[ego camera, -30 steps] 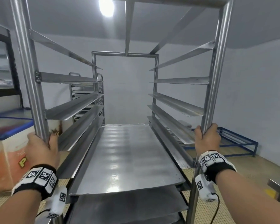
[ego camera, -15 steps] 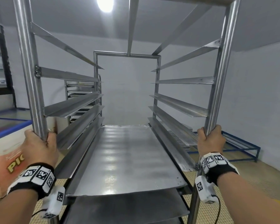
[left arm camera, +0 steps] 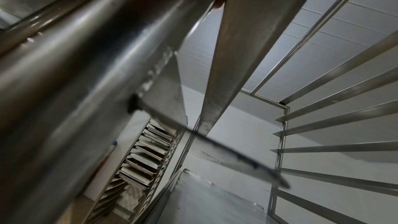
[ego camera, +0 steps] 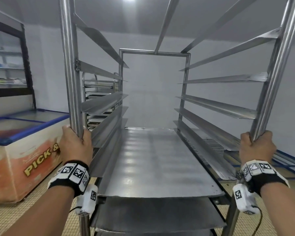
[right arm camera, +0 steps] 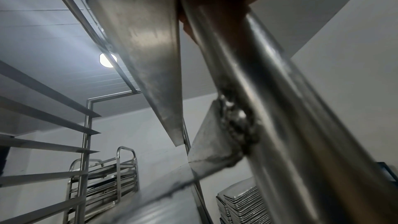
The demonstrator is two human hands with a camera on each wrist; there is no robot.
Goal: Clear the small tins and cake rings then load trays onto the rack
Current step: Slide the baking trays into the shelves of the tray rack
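Observation:
A tall steel tray rack (ego camera: 153, 53) fills the head view in front of me. My left hand (ego camera: 75, 142) grips its near left upright (ego camera: 69, 65), seen close up as a thick tube (left arm camera: 75, 74). My right hand (ego camera: 256, 147) grips the near right upright (ego camera: 278, 65), whose weld shows in the right wrist view (right arm camera: 237, 122). Flat metal trays (ego camera: 153, 160) lie on the rack's lower runners, with more below (ego camera: 160, 213). The upper runners (ego camera: 228, 79) carry nothing. No tins or cake rings are in view.
A chest freezer (ego camera: 24, 150) with orange lettering stands close on the left. A second rack loaded with trays (ego camera: 99, 103) stands behind left. A stack of trays (right arm camera: 241, 207) sits low on the right on a blue frame (ego camera: 290, 160). White walls close the room ahead.
The view has swung left and the freezer now shows larger on the left. Both hands keep their grip on the uprights, and the rack appears to have rolled with them.

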